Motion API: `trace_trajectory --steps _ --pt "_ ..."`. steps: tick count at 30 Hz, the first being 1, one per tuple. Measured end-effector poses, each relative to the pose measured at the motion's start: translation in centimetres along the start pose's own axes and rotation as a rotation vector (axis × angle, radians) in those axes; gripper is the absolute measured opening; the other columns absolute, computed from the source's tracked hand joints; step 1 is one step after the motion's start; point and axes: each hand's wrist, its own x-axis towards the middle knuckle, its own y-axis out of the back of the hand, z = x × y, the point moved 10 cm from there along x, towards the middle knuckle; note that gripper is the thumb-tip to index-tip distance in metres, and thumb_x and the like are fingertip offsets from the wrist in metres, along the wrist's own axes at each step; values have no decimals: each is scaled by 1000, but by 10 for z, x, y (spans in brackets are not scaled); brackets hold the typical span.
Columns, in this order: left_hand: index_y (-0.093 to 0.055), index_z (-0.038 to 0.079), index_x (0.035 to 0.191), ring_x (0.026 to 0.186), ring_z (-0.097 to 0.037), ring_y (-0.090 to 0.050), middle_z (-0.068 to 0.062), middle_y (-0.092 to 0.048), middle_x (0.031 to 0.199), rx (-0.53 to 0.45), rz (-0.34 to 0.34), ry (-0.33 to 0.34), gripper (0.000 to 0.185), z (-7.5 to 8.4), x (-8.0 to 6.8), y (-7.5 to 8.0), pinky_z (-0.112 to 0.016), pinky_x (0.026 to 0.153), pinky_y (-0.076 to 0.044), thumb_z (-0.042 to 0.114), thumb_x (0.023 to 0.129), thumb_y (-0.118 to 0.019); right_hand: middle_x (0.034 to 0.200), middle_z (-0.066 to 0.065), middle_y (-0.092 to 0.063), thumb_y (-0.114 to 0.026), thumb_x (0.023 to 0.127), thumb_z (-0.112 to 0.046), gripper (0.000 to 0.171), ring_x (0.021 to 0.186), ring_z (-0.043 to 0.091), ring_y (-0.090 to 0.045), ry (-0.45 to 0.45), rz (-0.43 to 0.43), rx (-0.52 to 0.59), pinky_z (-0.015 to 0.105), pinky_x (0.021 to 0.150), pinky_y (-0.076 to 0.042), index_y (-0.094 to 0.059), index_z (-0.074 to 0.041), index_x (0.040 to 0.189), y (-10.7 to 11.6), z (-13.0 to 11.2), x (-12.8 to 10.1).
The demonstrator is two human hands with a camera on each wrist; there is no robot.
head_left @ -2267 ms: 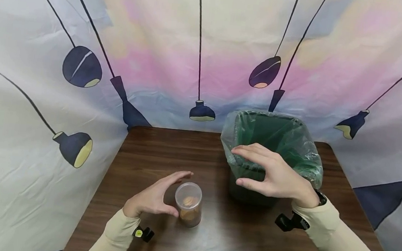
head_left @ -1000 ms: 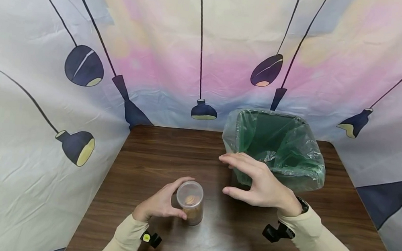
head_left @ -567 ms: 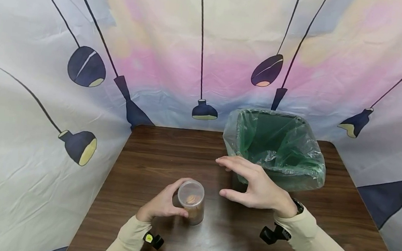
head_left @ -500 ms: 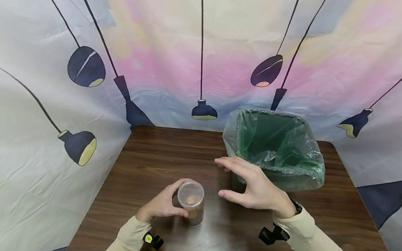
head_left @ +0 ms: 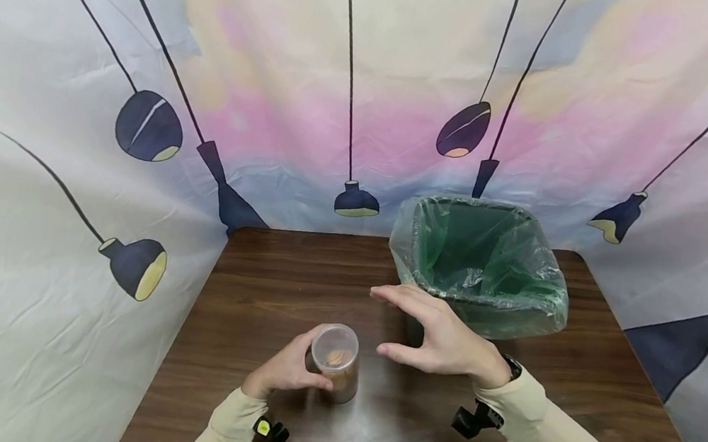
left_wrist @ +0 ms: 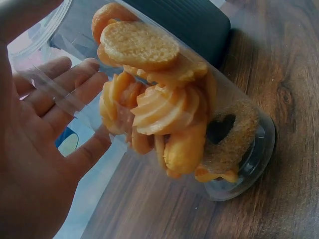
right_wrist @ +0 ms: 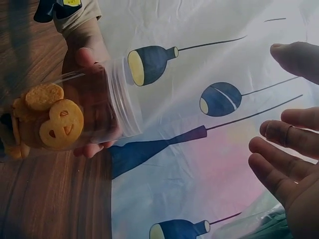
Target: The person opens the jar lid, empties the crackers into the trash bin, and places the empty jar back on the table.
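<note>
Since the earlier frame, the left hand has come round the clear, cylindrical plastic jar, and the right hand has moved leftward from the bin's near edge. The jar stands upright at the near middle of the brown wood-grain table, golden cookies inside, its translucent top seemingly in place. Left fingers and thumb wrap its left side; right fingers and thumb are spread, holding nothing. So far, I judge, only a one-handed hold is made; lifting and any right-hand contact remain undone. Far right is the dark bin lined with translucent plastic.
</note>
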Motion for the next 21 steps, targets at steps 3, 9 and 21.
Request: trace_trajectory --steps 3,9,21 --pt "-44 0 137 118 -13 -55 -14 -59 129 -21 -7 9 83 5 1 0 -30 102 -43 2 66 -87 137 2 -55 -78 82 -33 74 117 16 -55 -1 9 7 31 97 -47 -45 -9 144 -2 2 0" --pt "-45 -1 137 120 -12 -55 -15 -59 130 -49 9 -2 82 2 -1 0 -29 103 -44 1 67 -86 140 4 -53 -77 82 -34 76 120 18 -54 -9 11 -4 34 98 -47 -43 -9 145 -6 7 1" --pt "-46 2 138 120 -12 -55 -14 -59 131 -50 -11 2 78 -6 -3 -3 -27 104 -42 7 71 -86 142 8 -51 -76 83 -37 76 129 21 -51 -38 -9 -36 40 100 -48 -44 -8 144 -15 10 -1"
